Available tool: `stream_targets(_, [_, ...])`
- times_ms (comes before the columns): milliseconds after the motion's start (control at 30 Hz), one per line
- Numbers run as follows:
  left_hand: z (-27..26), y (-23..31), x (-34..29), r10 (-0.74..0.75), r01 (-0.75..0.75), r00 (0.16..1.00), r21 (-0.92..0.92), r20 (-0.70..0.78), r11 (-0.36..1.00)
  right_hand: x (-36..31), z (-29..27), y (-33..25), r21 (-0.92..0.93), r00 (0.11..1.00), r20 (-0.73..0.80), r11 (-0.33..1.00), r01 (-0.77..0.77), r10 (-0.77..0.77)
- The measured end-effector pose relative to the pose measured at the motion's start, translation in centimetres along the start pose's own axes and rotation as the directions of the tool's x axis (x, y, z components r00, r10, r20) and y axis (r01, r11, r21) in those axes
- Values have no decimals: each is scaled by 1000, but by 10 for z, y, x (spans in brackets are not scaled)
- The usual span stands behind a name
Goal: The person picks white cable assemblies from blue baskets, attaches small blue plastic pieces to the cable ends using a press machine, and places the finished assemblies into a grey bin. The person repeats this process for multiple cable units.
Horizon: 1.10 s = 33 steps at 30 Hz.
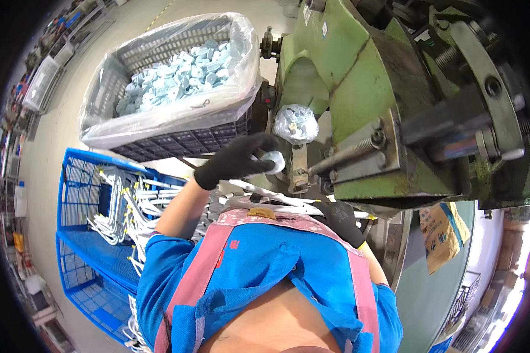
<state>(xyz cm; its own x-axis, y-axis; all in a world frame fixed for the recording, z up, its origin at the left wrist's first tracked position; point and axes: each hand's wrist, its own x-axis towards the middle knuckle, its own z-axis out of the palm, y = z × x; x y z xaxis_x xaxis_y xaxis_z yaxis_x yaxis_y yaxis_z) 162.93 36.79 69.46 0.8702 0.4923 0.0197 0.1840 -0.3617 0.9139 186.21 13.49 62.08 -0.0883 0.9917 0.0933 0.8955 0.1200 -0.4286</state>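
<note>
My left hand [239, 157], in a black glove, pinches a small pale rounded plastic part [274, 162] between thumb and fingers. It is beside the metal fixture [299, 170] of a green press. Across my waist lie white bent tubes [271, 197], some with yellow ends. Around the right end of these tubes my gloved right hand [340, 221] is closed, its fingers partly hidden. Just above the fixture sits a plastic-lined bowl [296, 123] with small pieces inside.
The green press [359, 88] fills the upper right. A plastic-lined crate [176, 132] of pale blue parts stands at the upper left. Blue baskets [94, 247] with white tubes are at my left. A brown paper bag [441, 235] lies on a green surface at right.
</note>
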Motion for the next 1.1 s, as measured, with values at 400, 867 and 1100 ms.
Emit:
stream_targets(400, [152, -24, 16, 411, -195, 848, 525, -333, 828, -9, -54, 33, -147, 952, 160, 948, 283, -259])
stream_targets(867, [105, 32, -93, -106, 345, 831, 357, -545, 868, 24, -71, 52, -318, 856, -53, 821, 473, -514])
stream_targets(1100, [91, 11, -90, -33, 344, 765, 364, -643, 865, 51, -48, 53, -303, 808, -117, 795, 525, -578])
